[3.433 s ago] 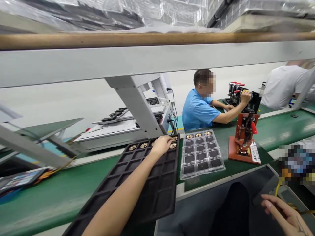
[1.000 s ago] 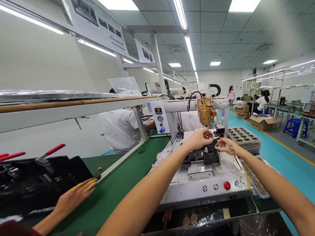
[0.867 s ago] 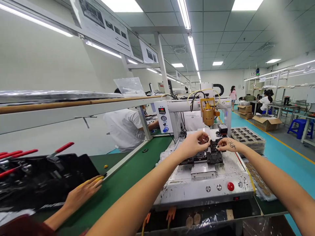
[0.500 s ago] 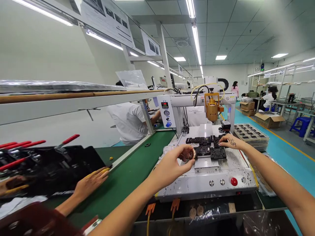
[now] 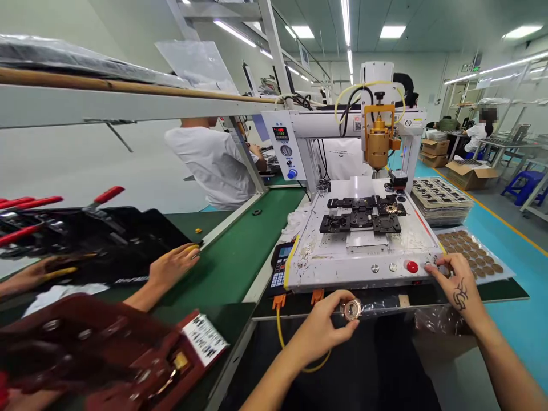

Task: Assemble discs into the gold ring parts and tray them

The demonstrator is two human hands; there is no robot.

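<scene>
My left hand [image 5: 323,330] pinches a rose-gold watch case [image 5: 352,309] between thumb and fingers, in front of the benchtop machine [image 5: 325,268]. My right hand [image 5: 460,285] is at the right end of the machine's front panel. Its thumb touches the round metal button there, beside a red button [image 5: 412,266]; the other fingers are bent and apart from the thumb. On the machine's bed lie black fixture blocks [image 5: 362,218]. A rose-gold part [image 5: 391,209] sits in the back right block, below and in front of a brass-coloured head [image 5: 378,145].
Round brown discs [image 5: 473,254] lie on a sheet at right, near stacked trays [image 5: 440,200]. A keypad unit [image 5: 280,267] stands left of the machine. Farther left, a co-worker's hands [image 5: 173,267] work by black parts and red-handled clamps [image 5: 109,195]. A dark red fixture [image 5: 141,365] is at lower left.
My right hand has left the fixture blocks and moved down to the panel's button. My left hand, still holding the watch case, has drawn back toward me. The view has tilted down.
</scene>
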